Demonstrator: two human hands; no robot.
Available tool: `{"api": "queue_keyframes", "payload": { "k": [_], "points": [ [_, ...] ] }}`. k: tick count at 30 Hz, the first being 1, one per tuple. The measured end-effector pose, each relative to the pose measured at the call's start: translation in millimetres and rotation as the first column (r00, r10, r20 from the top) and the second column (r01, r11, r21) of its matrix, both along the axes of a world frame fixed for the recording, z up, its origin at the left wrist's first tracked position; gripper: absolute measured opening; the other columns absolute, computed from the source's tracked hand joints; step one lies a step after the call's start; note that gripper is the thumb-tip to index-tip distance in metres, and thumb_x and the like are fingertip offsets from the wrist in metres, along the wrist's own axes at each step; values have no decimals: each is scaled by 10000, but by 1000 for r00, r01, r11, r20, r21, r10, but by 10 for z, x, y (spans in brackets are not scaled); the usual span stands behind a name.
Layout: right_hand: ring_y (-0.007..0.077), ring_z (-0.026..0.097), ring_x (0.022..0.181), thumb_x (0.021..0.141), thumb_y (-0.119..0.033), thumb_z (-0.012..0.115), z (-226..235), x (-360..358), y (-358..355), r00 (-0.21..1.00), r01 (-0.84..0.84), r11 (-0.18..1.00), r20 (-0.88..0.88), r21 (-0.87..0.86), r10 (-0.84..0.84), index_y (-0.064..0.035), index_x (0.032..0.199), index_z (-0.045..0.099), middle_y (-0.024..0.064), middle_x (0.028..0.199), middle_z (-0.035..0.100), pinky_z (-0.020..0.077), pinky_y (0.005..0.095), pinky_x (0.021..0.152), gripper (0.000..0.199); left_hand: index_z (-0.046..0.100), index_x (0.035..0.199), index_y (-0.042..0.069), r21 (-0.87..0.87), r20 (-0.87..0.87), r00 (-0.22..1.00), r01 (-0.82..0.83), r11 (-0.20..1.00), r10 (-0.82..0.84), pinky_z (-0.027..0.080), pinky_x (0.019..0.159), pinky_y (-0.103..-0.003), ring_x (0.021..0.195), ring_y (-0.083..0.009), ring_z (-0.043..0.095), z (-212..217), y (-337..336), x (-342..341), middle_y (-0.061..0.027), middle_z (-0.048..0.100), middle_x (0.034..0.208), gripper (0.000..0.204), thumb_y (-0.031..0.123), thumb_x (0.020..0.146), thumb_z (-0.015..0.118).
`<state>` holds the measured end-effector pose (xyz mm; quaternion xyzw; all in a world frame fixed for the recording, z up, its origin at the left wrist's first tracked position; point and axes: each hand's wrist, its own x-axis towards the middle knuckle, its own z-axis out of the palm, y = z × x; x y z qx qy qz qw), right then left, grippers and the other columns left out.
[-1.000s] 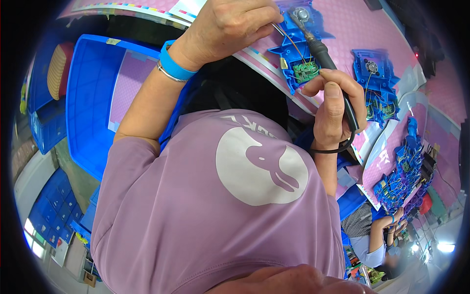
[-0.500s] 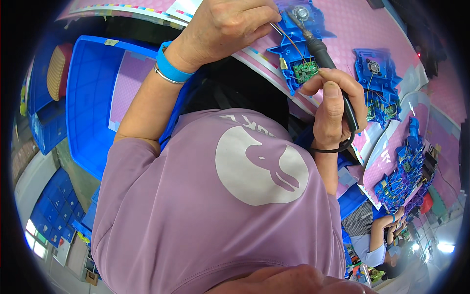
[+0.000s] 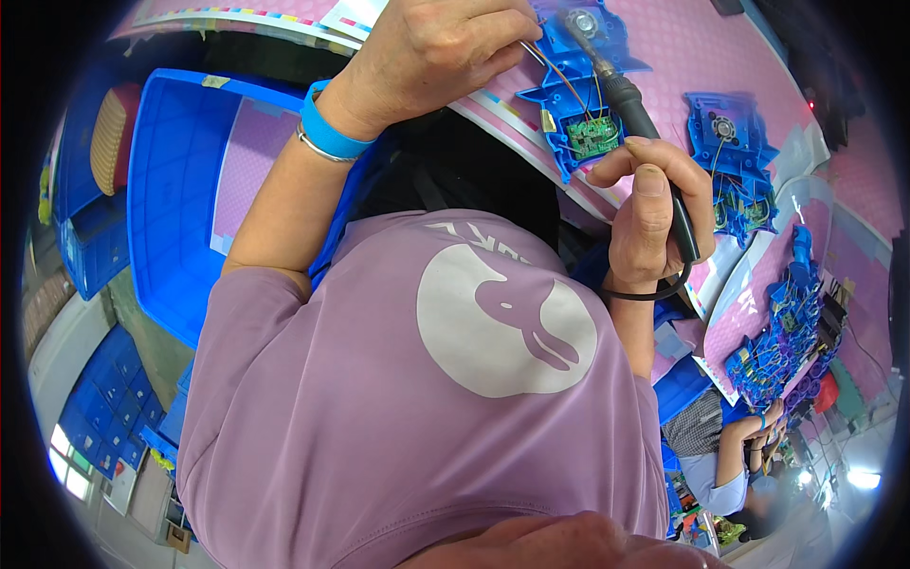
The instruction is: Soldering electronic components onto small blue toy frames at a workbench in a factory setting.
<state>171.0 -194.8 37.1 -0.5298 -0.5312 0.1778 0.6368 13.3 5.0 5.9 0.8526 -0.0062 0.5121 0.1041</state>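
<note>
My right hand (image 3: 664, 204) grips a soldering iron (image 3: 633, 104) by its black handle, its metal tip slanting up and left over a blue plastic housing (image 3: 559, 95). Inside that housing sit a green circuit board (image 3: 594, 137) and, at the far end, a round speaker-like part (image 3: 582, 23). My left hand (image 3: 455, 43) is closed, fingertips pinching a thin brown wire (image 3: 567, 83) that runs down to the board. The iron's tip is over the round part's area; whether it touches anything is hard to tell.
A second blue housing (image 3: 725, 133) with boards lies to the right on the pink-patterned table (image 3: 664, 85). Farther right is a heap of blue wired parts (image 3: 782, 322). A big blue bin (image 3: 171, 209) stands at my left. Another person's arm (image 3: 735, 450) shows at lower right.
My right hand and the soldering iron have shifted slightly right, away from the board, uncovering more of it. My left hand has barely moved.
</note>
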Motion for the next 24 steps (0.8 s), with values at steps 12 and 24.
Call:
{"api": "queue_keyframes", "payload": {
  "k": [12, 24],
  "points": [
    [229, 661, 624, 982, -118, 580, 48, 12, -66, 999, -3, 999, 36, -33, 4, 72, 1085, 649, 189, 735, 676, 543, 348, 639, 227, 741, 918, 52, -280, -232, 964, -193, 940, 128, 535, 575, -318, 693, -226, 682, 456, -283, -116, -85, 675, 858, 239, -62, 708, 756],
    [170, 696, 629, 964, -99, 624, 18, 43, -146, 999, 37, 999, -12, 16, -37, 42, 1037, 700, 125, 735, 724, 549, 273, 617, 176, 656, 886, 63, 189, -80, 992, -81, 979, 98, 506, 510, -321, 616, -210, 643, 188, -153, 35, -62, 603, 836, 110, 52, 800, 725]
  ]
}}
